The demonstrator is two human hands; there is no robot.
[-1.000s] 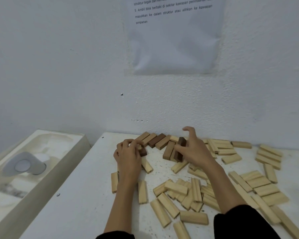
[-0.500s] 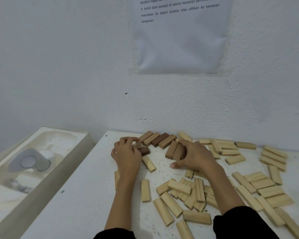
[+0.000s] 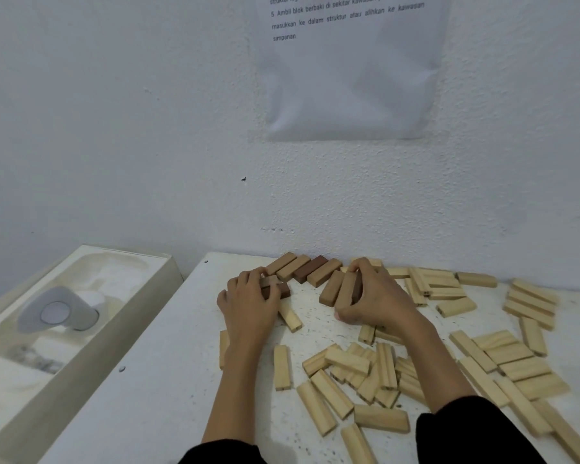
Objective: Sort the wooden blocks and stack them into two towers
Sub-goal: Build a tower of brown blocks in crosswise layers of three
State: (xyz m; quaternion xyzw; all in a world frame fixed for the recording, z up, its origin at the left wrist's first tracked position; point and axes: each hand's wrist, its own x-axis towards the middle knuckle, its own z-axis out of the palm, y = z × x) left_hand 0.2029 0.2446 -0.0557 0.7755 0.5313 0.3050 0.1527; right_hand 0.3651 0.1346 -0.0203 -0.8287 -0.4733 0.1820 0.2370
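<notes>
Several darker brown blocks (image 3: 303, 267) lie side by side at the back of the white table (image 3: 154, 390). My left hand (image 3: 248, 306) curls over two small brown blocks (image 3: 277, 287) just left of that row. My right hand (image 3: 375, 296) grips a group of three brown blocks (image 3: 337, 289), thumb at their near end and fingers over the far end. Several pale wooden blocks (image 3: 359, 373) lie scattered loose across the middle and right of the table.
A white wall with a taped printed sheet (image 3: 345, 65) stands right behind the table. To the left, beyond the table's edge, sits a cream tub (image 3: 81, 346) holding a grey object (image 3: 57, 311). More pale blocks (image 3: 529, 303) crowd the right side.
My right hand has laid the dark block it held upright down beside two brown ones and now clamps all three together. My left hand stays on its small blocks.
</notes>
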